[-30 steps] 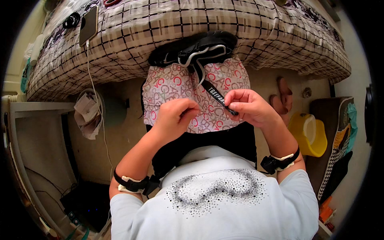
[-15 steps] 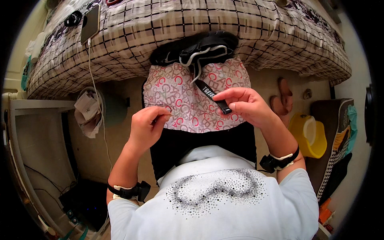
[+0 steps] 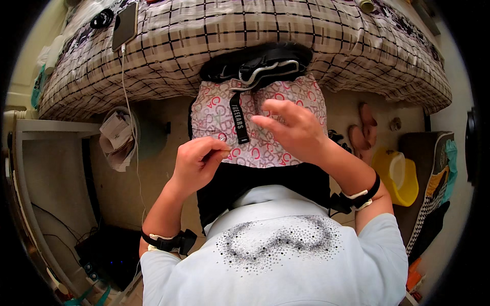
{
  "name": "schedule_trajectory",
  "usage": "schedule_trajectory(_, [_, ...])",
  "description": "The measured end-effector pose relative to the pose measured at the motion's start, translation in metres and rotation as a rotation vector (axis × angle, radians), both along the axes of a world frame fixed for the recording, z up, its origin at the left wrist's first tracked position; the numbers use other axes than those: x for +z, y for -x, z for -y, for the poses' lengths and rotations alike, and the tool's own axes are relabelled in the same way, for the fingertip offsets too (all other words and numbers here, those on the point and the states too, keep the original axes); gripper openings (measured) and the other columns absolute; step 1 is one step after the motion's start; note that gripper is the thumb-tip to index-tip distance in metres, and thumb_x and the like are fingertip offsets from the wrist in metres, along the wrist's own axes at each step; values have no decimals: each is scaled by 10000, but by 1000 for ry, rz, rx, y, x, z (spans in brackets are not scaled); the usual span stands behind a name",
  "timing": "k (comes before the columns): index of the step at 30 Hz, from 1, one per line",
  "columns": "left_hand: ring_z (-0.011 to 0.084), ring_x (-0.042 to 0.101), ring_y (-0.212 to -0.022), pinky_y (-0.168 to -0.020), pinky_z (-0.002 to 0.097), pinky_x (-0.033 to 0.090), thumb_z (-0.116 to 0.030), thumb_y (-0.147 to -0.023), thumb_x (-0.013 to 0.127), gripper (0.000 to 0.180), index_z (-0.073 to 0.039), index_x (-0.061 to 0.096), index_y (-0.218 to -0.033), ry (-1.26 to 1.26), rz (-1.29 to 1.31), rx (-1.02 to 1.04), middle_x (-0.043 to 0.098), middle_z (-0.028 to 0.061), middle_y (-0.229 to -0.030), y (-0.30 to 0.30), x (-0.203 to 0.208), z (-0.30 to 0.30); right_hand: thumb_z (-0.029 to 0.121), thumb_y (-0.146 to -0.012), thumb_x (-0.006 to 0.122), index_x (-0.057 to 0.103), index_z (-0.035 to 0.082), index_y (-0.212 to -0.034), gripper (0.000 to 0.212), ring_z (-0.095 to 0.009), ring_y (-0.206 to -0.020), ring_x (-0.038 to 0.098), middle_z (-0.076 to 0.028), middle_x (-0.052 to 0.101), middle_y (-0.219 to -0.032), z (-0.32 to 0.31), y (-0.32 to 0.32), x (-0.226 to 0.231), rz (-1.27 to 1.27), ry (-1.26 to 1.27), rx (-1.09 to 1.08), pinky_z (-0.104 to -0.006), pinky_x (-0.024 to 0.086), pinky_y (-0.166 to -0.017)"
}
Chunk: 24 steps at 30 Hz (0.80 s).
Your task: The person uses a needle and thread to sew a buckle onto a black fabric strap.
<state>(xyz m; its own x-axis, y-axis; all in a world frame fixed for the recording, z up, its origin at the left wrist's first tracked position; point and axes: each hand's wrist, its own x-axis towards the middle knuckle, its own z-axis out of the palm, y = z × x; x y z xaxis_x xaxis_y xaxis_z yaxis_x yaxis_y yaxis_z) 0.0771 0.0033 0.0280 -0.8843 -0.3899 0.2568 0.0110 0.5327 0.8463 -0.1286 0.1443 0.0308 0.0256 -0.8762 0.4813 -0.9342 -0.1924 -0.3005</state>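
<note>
Nearest, pale shirt [image 3: 275, 252] with dark studded pattern. Over lap, left hand [image 3: 196, 162], thumb and fingertips pinched together; cannot tell if holding anything small. Right hand [image 3: 296, 128], thumb and fingers parted, just right of black strap [image 3: 238, 120]. Strap lying clear of both hands, pale lettering upward, on letter-patterned cloth [image 3: 275, 153] over thighs. Beyond, against bed edge, black bundle [image 3: 275, 55] with white trim. Farther, checked bedcover [image 3: 176, 64], phone [image 3: 125, 26] plugged into white cable [image 3: 124, 76].
</note>
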Motion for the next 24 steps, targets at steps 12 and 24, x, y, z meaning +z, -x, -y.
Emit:
schedule_trajectory(12, [136, 606, -621, -563, 231, 474, 76, -741, 619, 101, -1, 617, -806, -58, 26, 83, 623, 70, -703, -19, -7, 10, 124, -713, 611, 607, 49, -903, 204, -229, -935, 599, -75, 602, -987, 41, -10, -25, -195, -2, 282, -342, 495, -794])
schedule_trajectory(24, [102, 597, -674, -601, 210, 474, 84, -807, 585, 55, 38, 609, -824, -421, -74, 198, 612, 60, -744, -28, 3, 19, 98, -916, 511, 507, 42, -991, 94, -156, -811, 637, -65, 627, -874, 27, -3, -6, 1471, -157, -18, -277, 532, -705])
